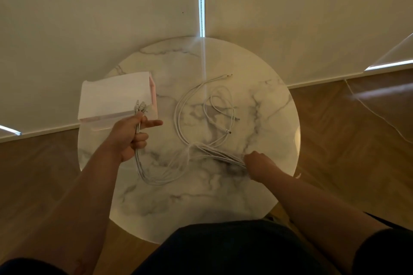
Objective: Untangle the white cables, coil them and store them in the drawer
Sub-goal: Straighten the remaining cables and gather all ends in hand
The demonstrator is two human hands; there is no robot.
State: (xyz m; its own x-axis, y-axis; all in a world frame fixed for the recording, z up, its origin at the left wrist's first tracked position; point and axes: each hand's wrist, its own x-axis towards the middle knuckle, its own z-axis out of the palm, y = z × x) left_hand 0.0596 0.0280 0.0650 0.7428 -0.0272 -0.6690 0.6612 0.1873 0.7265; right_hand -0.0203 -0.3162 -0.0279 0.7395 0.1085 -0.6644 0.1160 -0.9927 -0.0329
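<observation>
While you are facing the round marble surface [223, 203], your left grip [131, 134] is holding a bunch of the white cables [219, 154] just below their plug ends [140, 105]. Those ends are sticking up out of the fist. Its index finger is pointing straight out to the right, and the other fingers are curling round the strands.

From that fist the cables are hanging down, sagging onto the surface and running across to your right grip [259, 165]. That grip is sitting low near the surface with its fingers curled in on the bundle. The strands there are blurred, so you cannot count them.

Beyond the two grips, the remaining cable is lying in loose overlapping loops on the middle of the surface. One free end [229, 75] is lying towards the far edge and another [229, 132] is lying inside the loops.

The white drawer box [111, 94] is standing on the left part of the surface, just behind your left grip, with pinkish edges showing.
</observation>
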